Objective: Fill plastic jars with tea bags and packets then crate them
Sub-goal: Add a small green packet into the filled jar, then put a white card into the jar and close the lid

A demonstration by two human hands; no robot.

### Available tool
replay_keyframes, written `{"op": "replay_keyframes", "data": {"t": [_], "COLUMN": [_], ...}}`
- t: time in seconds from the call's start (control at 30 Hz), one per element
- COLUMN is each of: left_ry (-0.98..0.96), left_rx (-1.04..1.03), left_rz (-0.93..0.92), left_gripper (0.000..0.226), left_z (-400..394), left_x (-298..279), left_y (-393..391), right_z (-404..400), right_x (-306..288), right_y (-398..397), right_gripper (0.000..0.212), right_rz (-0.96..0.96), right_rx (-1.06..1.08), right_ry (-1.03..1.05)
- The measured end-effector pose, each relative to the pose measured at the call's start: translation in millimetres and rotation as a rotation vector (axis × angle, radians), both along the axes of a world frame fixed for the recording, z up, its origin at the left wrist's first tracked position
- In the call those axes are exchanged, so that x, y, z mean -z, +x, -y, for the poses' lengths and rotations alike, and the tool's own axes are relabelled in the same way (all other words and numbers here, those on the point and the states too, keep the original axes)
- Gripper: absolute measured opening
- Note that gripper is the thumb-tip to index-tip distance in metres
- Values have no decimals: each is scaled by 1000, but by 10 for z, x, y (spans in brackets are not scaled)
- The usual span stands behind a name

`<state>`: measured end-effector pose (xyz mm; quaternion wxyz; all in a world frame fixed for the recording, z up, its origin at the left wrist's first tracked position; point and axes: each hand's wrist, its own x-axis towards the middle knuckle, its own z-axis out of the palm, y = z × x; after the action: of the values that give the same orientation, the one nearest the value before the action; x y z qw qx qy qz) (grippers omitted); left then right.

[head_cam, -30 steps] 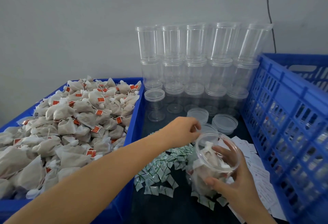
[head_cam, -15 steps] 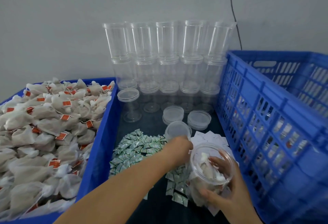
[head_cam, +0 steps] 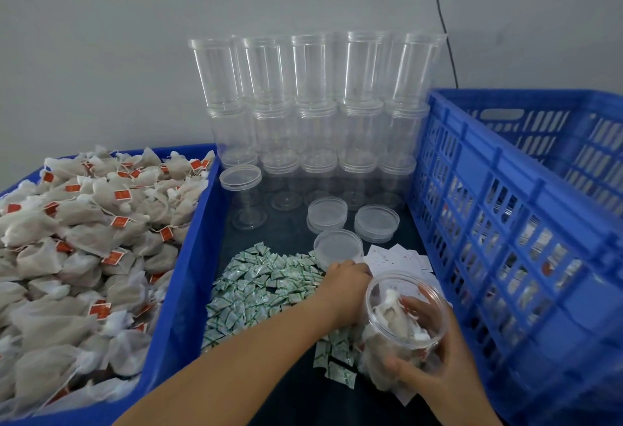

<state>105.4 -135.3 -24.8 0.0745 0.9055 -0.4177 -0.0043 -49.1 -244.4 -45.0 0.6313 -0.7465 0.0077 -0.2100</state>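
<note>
Gripping an open plastic jar [head_cam: 403,331] part-filled with tea bags, a person's right hand [head_cam: 435,365] curls its fingers and thumb round the clear wall and holds it tilted just above the dark tabletop [head_cam: 290,402]. Just left of the jar, the left hand [head_cam: 344,285] reaches palm-down onto a spread of small green-and-white packets [head_cam: 266,277]; its fingertips are hidden behind the jar's rim (whether they pinch a packet cannot be told). White paper slips [head_cam: 397,258] lie just behind the jar. Behind those sit three loose clear lids [head_cam: 338,245], and farther back stacked empty jars [head_cam: 317,95] stand against the grey wall. Well left of the jar, a blue bin [head_cam: 182,287] is heaped with tea bags [head_cam: 84,240] carrying orange-red tags. Right beside the jar stands a blue slotted crate [head_cam: 526,223], with filled jars dimly visible through its openings.
</note>
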Motion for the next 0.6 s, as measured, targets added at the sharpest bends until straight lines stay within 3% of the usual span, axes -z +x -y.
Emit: {"op": "replay_keyframes", "data": {"t": [0.23, 0.6], "left_ry": [-106, 13], "left_rx": [-117, -109], "left_rz": [-231, -170], "left_gripper": [11, 16], "left_z": [34, 13], "left_x": [-86, -294], "left_y": [-1, 53], "right_z": [58, 110], "right_x": [9, 102], "right_y": [-33, -8], "right_gripper": [99, 100], "right_rz": [-57, -74], "right_rx": [4, 23], "right_ry": [42, 12]}}
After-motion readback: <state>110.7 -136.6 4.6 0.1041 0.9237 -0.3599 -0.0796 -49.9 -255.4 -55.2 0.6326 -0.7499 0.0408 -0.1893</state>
